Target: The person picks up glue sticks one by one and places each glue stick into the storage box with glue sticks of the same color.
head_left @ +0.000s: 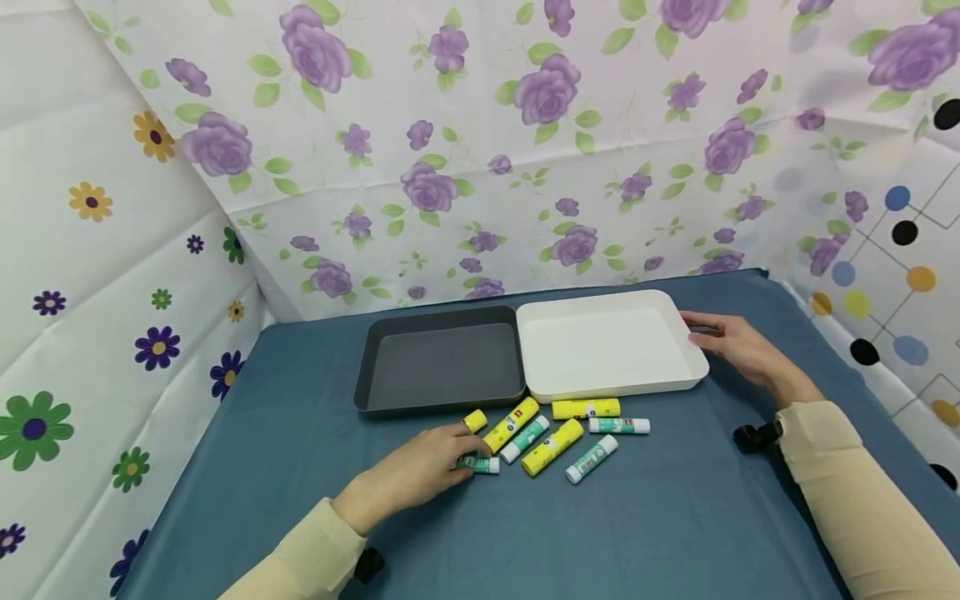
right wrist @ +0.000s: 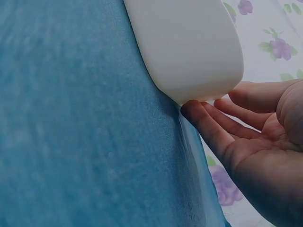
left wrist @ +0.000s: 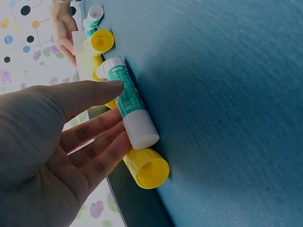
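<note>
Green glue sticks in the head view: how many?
4: one green glue stick pinched by the left hand, one between two slanted yellow sticks, two farther right. The hand may hide more.

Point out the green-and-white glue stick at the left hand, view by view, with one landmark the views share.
Head: the glue stick is in the lower middle, partly hidden by the left hand.
Left wrist: the glue stick is just left of centre.
Right wrist: not in it.
Shared landmark: the blue cloth.

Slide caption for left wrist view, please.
Left hand pinching a green glue stick beside a yellow tube on blue cloth.
</note>
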`<state>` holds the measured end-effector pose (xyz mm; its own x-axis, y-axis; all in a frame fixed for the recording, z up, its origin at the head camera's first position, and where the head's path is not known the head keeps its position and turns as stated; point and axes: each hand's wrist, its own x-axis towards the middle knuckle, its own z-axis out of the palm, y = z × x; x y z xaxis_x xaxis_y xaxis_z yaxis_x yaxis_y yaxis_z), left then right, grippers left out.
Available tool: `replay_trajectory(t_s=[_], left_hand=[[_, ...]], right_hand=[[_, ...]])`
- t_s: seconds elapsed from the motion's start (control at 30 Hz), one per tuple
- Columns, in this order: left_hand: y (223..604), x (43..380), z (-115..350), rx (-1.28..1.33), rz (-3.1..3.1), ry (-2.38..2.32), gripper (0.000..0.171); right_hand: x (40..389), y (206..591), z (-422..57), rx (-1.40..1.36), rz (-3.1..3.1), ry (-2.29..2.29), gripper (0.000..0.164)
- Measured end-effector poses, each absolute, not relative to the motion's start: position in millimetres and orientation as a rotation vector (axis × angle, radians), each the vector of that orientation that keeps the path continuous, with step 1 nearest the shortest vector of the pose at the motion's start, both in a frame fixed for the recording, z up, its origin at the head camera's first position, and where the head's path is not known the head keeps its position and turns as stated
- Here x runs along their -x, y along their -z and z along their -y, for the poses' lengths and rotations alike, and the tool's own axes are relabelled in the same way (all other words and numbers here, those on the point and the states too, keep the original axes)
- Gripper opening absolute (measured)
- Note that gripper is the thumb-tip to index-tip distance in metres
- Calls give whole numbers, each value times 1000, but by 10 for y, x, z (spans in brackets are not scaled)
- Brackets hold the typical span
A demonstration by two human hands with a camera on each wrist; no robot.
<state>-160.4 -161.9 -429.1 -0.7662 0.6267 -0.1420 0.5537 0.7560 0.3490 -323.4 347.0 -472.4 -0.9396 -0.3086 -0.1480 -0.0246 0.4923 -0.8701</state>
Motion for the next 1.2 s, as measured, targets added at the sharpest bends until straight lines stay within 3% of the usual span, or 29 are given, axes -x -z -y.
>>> replay_trajectory(t_s=[1.2], left_hand=[[4292,1630,1612,-955,-2692,-491,31]], right_hand=[[3227,4729,-3470,278,-2463,1423,70]])
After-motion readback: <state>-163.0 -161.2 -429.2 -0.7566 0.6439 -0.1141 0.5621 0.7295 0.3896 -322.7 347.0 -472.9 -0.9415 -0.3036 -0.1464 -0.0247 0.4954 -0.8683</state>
